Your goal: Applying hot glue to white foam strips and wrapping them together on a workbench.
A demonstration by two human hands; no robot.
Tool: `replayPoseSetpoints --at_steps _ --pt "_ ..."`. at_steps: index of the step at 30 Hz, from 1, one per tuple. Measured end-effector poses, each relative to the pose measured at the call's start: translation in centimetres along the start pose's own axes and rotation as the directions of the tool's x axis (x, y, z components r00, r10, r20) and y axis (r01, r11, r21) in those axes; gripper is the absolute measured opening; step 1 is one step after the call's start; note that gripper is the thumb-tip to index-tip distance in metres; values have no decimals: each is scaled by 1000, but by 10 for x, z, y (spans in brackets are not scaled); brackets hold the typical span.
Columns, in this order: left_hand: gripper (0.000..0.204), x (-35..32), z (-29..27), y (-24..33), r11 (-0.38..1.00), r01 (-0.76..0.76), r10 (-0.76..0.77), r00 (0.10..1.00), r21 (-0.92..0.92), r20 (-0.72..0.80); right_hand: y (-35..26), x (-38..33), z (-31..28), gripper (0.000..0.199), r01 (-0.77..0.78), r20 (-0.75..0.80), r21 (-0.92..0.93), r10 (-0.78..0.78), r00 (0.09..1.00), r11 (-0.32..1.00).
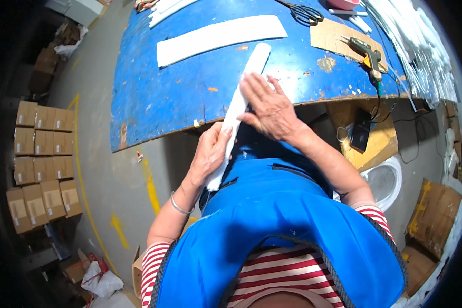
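A long white fabric-like roll [236, 110] slants from my lap up over the near edge of the blue table [154, 105]. Near its lower end my left hand [210, 150] is wrapped round it, thumb on top. Flat against the roll's upper part lies my right hand [270, 107], its fingers stretched out and the thumb pointing left. Beyond the roll, a flat white strip [220, 38] of similar material rests on the tabletop. What the roll is made of inside cannot be seen.
Black-handled scissors [307, 14] lie at the far side. A glue gun [367, 54] sits on a cardboard piece [327, 36] at right, its cable hanging over the edge beside a dark phone [361, 131]. Plastic-wrapped white rolls [421, 46] cover the right end. Stacked cartons [43, 128] stand on the left floor.
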State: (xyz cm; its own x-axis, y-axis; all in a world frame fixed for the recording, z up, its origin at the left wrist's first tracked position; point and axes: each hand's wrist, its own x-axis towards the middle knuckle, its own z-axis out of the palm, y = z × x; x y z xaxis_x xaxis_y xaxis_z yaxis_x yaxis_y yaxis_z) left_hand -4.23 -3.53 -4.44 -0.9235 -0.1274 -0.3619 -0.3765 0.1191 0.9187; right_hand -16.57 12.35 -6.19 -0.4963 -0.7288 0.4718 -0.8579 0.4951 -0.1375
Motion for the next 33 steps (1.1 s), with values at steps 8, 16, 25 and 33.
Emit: replayPoseSetpoints --at_steps 8,16,25,33 --pt "27 3 -3 -9 954 -151 168 985 259 -41 13 15 11 74 -135 84 -87 142 986 987" --pt "30 2 -3 -5 954 -117 132 991 277 -34 15 22 8 74 -84 196 -7 84 977 996" --pt "30 7 -9 -11 966 -131 132 991 221 9 50 31 13 64 -143 4 -95 144 990 985" --pt "28 -14 -20 6 997 -75 75 997 -29 -1 57 14 -37 42 -377 -172 468 501 848 799"
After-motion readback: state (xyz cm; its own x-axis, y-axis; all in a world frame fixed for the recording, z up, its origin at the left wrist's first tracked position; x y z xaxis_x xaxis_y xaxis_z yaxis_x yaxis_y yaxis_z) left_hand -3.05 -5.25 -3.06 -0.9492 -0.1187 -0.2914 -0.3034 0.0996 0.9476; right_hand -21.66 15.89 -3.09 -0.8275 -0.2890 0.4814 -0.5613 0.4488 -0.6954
